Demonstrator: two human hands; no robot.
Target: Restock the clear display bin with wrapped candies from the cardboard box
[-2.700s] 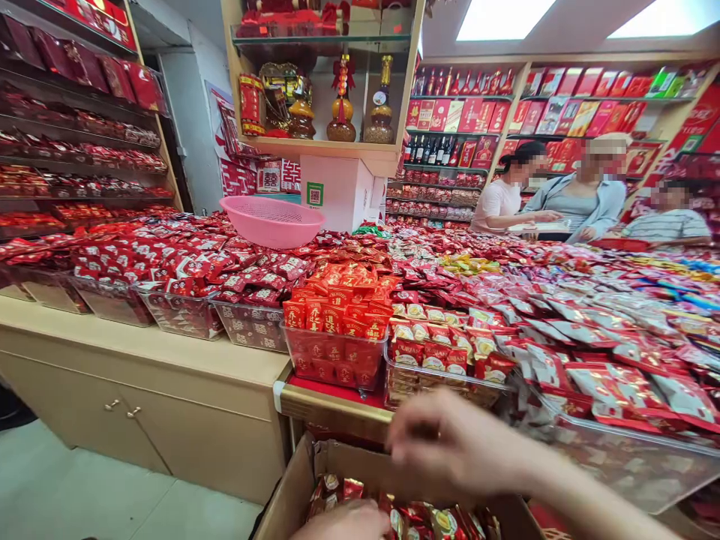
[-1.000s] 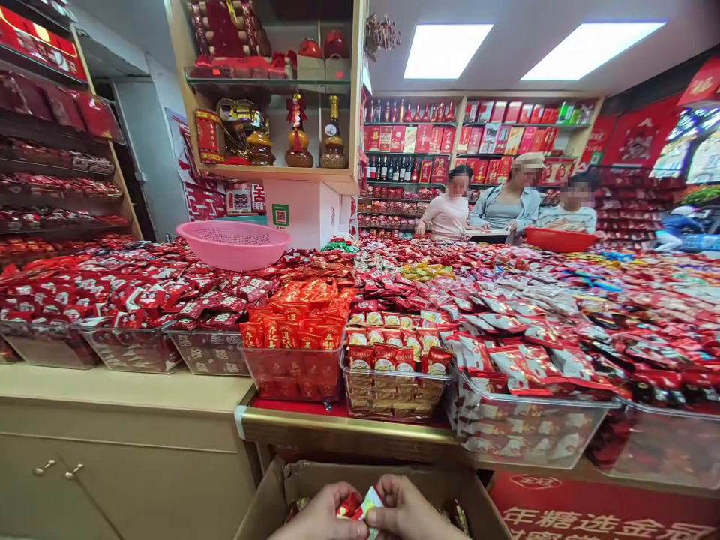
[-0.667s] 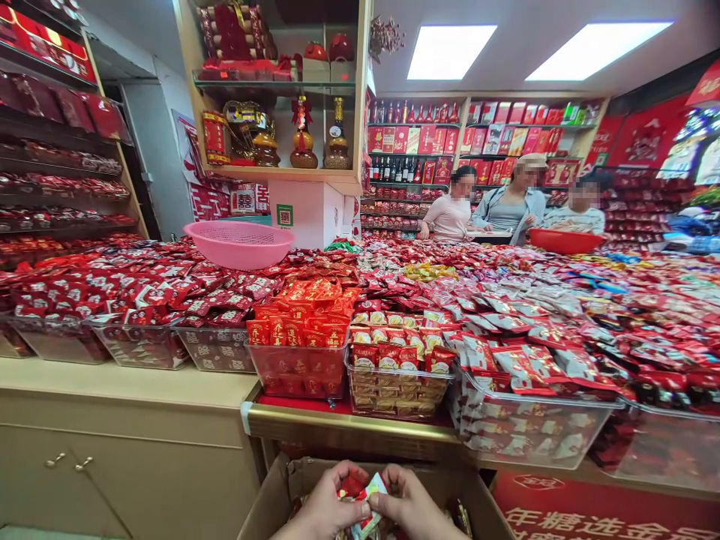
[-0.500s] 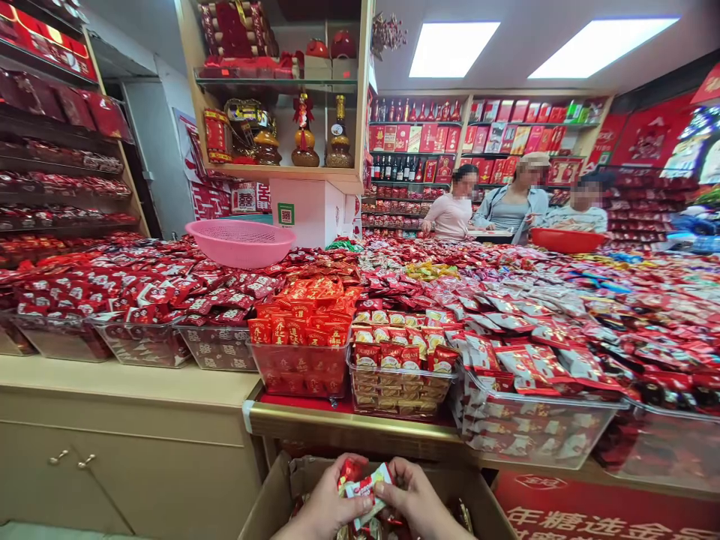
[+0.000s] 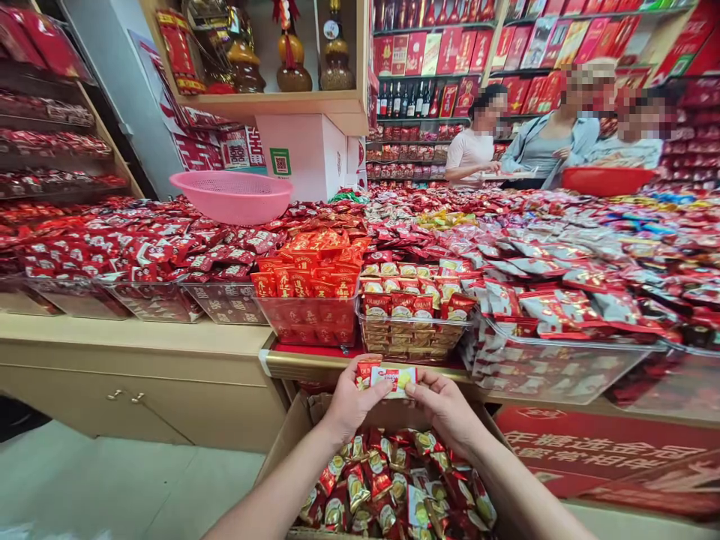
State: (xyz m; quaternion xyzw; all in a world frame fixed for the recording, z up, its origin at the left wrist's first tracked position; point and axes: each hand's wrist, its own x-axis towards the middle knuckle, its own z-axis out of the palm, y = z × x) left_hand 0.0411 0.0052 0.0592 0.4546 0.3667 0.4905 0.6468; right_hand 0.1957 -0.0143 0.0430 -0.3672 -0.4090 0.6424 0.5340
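A small white and red candy packet (image 5: pixel 395 381) is stretched flat between my two hands, above an open cardboard box. My left hand (image 5: pixel 355 401) pinches its left end and also holds a red packet (image 5: pixel 367 371) behind it. My right hand (image 5: pixel 444 405) pinches the right end between thumb and fingers. Below, the cardboard box (image 5: pixel 281 439) holds a heap of red and gold wrapped candies (image 5: pixel 382 480). Just beyond my hands stands a clear bin of durian candies (image 5: pixel 413 324) in stacked rows.
Clear bins of orange-red packets (image 5: pixel 309 300) and white-red packets (image 5: pixel 562 360) line the counter edge (image 5: pixel 315 361). A pink basket (image 5: pixel 233 199) sits on the candy at the left. Three people stand behind the display, near a red basin (image 5: pixel 607 180).
The view has tilted down, showing more of the box and its candies. My hands have moved forward toward the counter edge, and the white packet is now held level and flat.
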